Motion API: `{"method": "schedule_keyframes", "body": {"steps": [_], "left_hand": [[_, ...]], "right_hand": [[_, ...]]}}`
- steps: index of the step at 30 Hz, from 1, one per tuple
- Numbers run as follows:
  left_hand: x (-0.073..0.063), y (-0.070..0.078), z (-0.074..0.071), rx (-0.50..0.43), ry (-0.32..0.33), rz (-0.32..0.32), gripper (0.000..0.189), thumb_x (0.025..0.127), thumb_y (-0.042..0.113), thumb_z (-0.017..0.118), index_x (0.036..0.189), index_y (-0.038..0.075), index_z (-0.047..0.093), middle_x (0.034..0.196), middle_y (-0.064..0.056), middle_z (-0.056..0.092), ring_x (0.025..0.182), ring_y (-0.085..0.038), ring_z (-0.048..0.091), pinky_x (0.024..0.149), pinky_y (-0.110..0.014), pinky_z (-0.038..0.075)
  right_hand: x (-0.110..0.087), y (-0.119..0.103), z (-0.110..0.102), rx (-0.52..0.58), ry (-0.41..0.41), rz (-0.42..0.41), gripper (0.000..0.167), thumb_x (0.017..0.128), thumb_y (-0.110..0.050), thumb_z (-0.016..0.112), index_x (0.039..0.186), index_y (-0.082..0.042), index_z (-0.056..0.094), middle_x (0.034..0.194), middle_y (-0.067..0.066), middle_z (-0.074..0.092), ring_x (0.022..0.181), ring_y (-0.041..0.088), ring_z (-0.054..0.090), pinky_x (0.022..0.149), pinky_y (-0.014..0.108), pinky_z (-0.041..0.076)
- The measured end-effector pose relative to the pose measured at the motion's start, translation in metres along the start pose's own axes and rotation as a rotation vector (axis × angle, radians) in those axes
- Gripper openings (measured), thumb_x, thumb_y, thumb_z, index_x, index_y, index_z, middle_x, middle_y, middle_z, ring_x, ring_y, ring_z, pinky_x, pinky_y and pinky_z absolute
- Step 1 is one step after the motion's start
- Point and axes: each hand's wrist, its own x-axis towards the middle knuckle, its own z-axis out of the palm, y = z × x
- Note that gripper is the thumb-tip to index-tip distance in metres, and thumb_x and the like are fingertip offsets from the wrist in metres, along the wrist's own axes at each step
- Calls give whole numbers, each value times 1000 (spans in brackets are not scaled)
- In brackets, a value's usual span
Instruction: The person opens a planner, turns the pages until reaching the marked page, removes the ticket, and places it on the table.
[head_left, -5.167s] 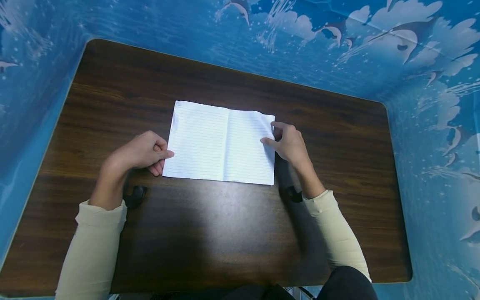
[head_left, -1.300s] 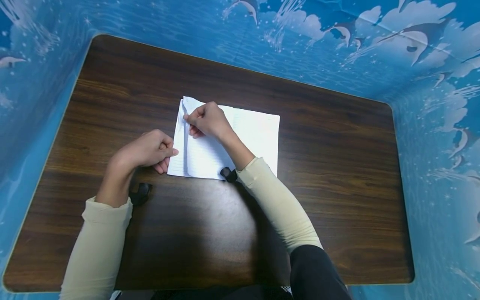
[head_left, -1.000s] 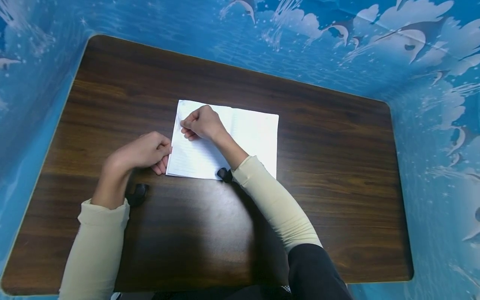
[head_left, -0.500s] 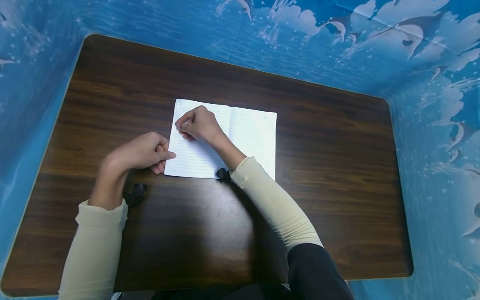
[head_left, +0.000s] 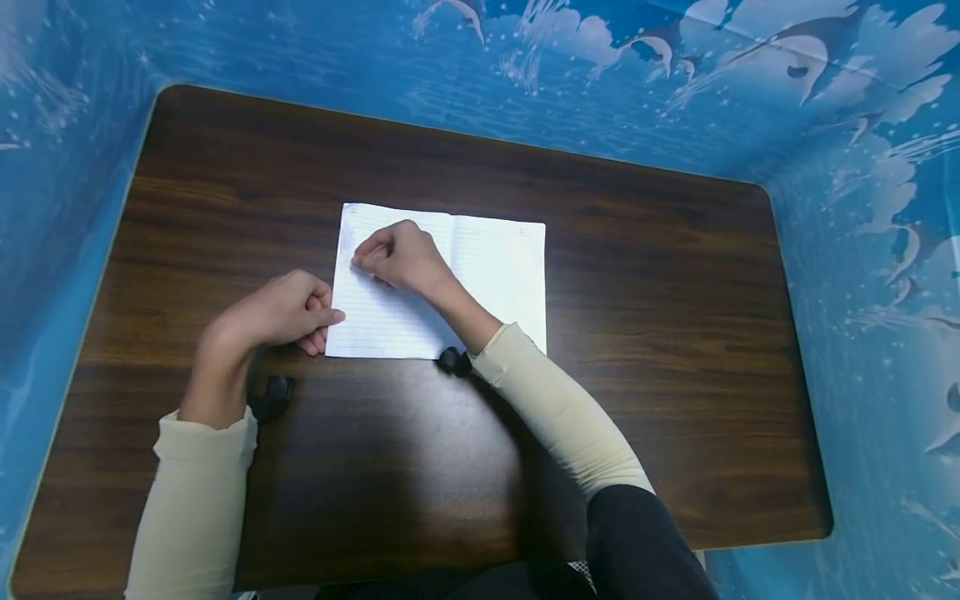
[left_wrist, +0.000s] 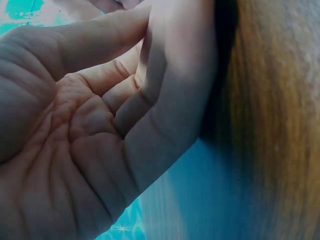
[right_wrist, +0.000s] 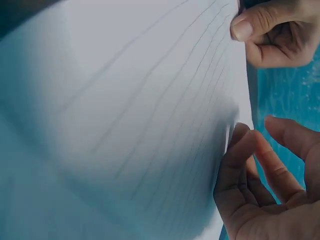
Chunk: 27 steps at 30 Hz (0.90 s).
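Left hand (head_left: 281, 308) pinching ruled notebook (head_left: 498, 275), corner marks (head_left: 351, 209) illegible

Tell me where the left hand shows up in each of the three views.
Head: left hand, left of centre, at the notebook's left edge.
Left wrist: left hand, filling the left and upper middle.
Right wrist: left hand, upper right.
Shared landmark: blue backdrop.

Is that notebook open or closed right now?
Open: the notebook lies spread on the table, with lined pages showing either side of its center crease.
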Motion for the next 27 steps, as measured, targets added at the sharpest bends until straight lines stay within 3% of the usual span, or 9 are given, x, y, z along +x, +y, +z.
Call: {"method": "schedule_keyframes", "body": {"steps": [11, 20, 27], "left_hand": [[0, -2, 1, 7, 11, -6, 20, 106, 12, 68, 96, -5, 65, 75, -10, 70, 64, -19, 69, 63, -28, 62], [-3, -3, 2, -22, 31, 12, 20, 107, 11, 66, 94, -5, 66, 75, -10, 70, 64, -19, 70, 62, -28, 62], [-2, -2, 2, -12, 37, 12, 21, 108, 12, 65, 93, -3, 67, 75, -10, 71, 65, -20, 71, 63, -29, 62]], "right_hand": [[-19, 25, -28, 67, 76, -9, 17, 100, -22, 78, 109, -8, 83, 81, 8, 78, 68, 14, 69, 60, 21, 45], [-32, 46, -57, 75, 94, 24, 22, 101, -23, 77, 116, -8, 82, 92, 11, 80, 77, 19, 74, 62, 22, 47], [-53, 67, -97, -47, 206, 94, 31, 102, -26, 75, 128, -10, 79, 111, 11, 81, 99, 22, 74, 75, 28, 51]]}}
